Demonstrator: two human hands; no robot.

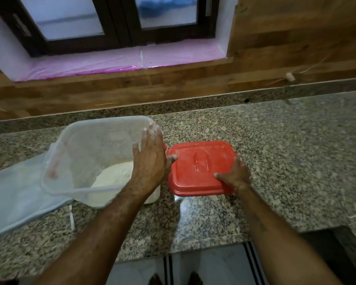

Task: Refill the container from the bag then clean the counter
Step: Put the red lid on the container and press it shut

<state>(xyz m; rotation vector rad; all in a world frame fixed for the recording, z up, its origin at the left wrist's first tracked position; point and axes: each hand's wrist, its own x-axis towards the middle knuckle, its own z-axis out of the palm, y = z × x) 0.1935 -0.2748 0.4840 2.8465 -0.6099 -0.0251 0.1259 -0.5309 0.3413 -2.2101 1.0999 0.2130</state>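
A clear plastic container (80, 130) stands on the granite counter at centre left, with white flour (115, 177) low in its bottom. Behind it on the left lies a translucent, limp bag (14, 192). The red lid (199, 163) lies flat on the counter just to the right of the container. My left hand (150, 159) rests flat against the container's right wall, fingers spread up to the rim, and its thumb touches the lid's left edge. My right hand (234, 173) grips the lid's near right corner, thumb on top.
The counter (275, 161) runs right to a wooden backsplash (193, 87) under a window with a pink-covered sill (111, 60). A thin white strip (71, 219) lies near the bag. The counter's front edge (193, 247) is close to me, with a cut-out (325, 235) at right.
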